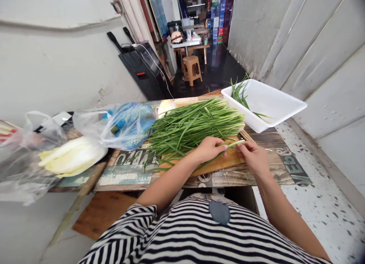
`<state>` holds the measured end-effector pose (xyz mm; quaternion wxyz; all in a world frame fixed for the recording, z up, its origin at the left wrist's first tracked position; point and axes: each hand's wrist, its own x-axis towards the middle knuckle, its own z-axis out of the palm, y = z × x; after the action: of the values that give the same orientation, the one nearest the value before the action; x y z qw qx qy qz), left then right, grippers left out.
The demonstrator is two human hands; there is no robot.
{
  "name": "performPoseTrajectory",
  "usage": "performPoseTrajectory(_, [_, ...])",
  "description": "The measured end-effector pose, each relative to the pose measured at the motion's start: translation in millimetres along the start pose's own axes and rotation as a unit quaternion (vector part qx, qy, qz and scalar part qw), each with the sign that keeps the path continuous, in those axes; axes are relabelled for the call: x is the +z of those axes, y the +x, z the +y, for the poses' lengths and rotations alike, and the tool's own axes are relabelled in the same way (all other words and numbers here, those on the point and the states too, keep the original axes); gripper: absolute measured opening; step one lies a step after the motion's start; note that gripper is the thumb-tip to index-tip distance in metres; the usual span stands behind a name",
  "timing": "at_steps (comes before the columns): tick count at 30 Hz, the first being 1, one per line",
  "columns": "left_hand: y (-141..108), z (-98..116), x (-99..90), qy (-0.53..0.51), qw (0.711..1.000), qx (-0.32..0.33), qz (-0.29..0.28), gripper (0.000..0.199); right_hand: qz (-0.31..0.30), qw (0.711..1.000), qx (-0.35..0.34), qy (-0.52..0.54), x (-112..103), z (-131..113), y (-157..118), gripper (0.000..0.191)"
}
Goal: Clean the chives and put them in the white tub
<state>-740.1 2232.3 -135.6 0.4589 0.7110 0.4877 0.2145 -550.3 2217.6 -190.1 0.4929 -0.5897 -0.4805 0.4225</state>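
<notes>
A large heap of garlic chives [196, 121] lies on the wooden cutting board [228, 161], leaves to the left and pale stem ends to the right. In front of the heap, my left hand [210, 149] is closed around a few chive stalks [236, 143]. Their whitish ends point right, where the thumb and fingers of my right hand [254, 157] pinch at the tips. A white plastic tub [273, 123] stands behind my right hand, with some loose chives [241, 93] at its left side.
To the left are a napa cabbage [75, 157], a clear plastic bag [25, 165] and a bag with blue contents [131, 123]. A pale vegetable [165, 107] sits behind the heap. Walls flank both sides; a brown stool [191, 69] stands farther back.
</notes>
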Motion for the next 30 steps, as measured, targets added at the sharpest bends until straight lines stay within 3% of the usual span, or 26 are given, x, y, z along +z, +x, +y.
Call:
performPoseTrajectory(3, [-0.1,-0.6,-8.9,-0.007,1.000,-0.002,0.006,0.031,0.070,0.980,-0.033,-0.182,-12.5,0.7,7.3,0.031])
performPoseTrajectory(5, [0.0,-2.5,-13.3,0.025,0.999,0.001,0.037,0.031,0.059,0.950,-0.029,-0.305,-22.0,0.0,12.1,0.040])
performPoseTrajectory(7, [-0.7,-4.0,-16.1,0.053,0.996,0.011,0.065,0.031,0.022,0.915,-0.073,-0.397,-29.0,0.5,16.7,0.043])
performPoseTrajectory(11, [-6.0,-0.1,-19.5,0.054,0.992,0.026,0.108,0.026,-0.042,0.869,-0.239,-0.430,-28.0,8.5,30.1,0.030])
performPoseTrajectory(14, [-11.0,7.6,-21.6,0.080,0.986,0.027,0.140,0.025,-0.076,0.855,-0.253,-0.447,-15.4,14.3,44.1,0.032])
performPoseTrajectory(19, [-11.8,12.3,-18.2,0.158,0.979,0.005,0.132,0.018,-0.124,0.821,-0.266,-0.490,0.8,6.2,51.8,0.021])
performPoseTrajectory(21, [-10.2,9.4,-14.1,0.189,0.973,0.023,0.134,0.021,-0.123,0.835,-0.284,-0.456,-1.9,-3.4,42.8,0.019])
performPoseTrajectory(24, [-7.6,3.9,-6.9,0.222,0.965,0.082,0.113,0.027,-0.124,0.878,-0.291,-0.360,-13.8,-21.4,19.7,0.015])
performPoseTrajectory(27, [-3.7,1.4,-0.5,0.228,0.964,0.124,0.067,0.027,-0.112,0.910,-0.266,-0.299,-25.4,-35.7,-0.8,0.018])
performPoseTrajectory(30, [1.9,1.8,3.5,0.201,0.974,0.103,0.023,0.021,-0.077,0.949,-0.198,-0.235,-26.9,-36.0,-9.4,0.023])
